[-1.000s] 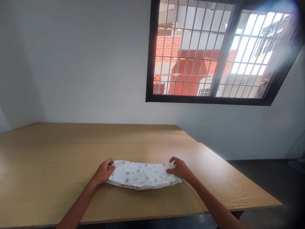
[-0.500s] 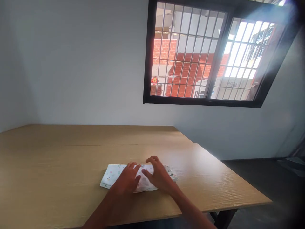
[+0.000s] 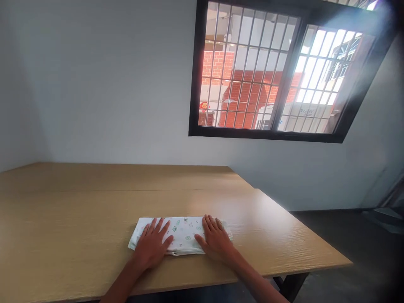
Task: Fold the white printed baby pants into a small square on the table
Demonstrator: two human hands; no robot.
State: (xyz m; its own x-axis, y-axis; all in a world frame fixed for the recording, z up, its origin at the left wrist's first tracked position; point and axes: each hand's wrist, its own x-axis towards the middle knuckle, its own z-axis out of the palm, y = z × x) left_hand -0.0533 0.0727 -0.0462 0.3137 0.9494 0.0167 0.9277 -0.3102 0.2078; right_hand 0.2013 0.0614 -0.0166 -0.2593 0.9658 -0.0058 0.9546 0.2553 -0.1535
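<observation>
A white cloth [image 3: 186, 231] with small green and dark printed motifs lies folded in a long flat strip near the table's front edge. On its left part my left hand [image 3: 153, 244] rests palm down, fingers spread. My right hand [image 3: 217, 240] lies flat on the right part, thumb pointing inward. Between the two hands the printed middle of the cloth shows. Both palms hide some of the fabric beneath them, and neither hand grips it.
The cloth is on a light wooden table [image 3: 78, 227], with a seam running across it and its right edge slanting toward a dark floor [image 3: 328, 227]. Behind stands a grey-white wall [image 3: 110, 84] with a barred, black-framed window [image 3: 246, 132].
My hands have moved apart and come down flat, the left one leftward, the right one slightly rightward. The cloth's top now lies flatter, covering its right end more evenly.
</observation>
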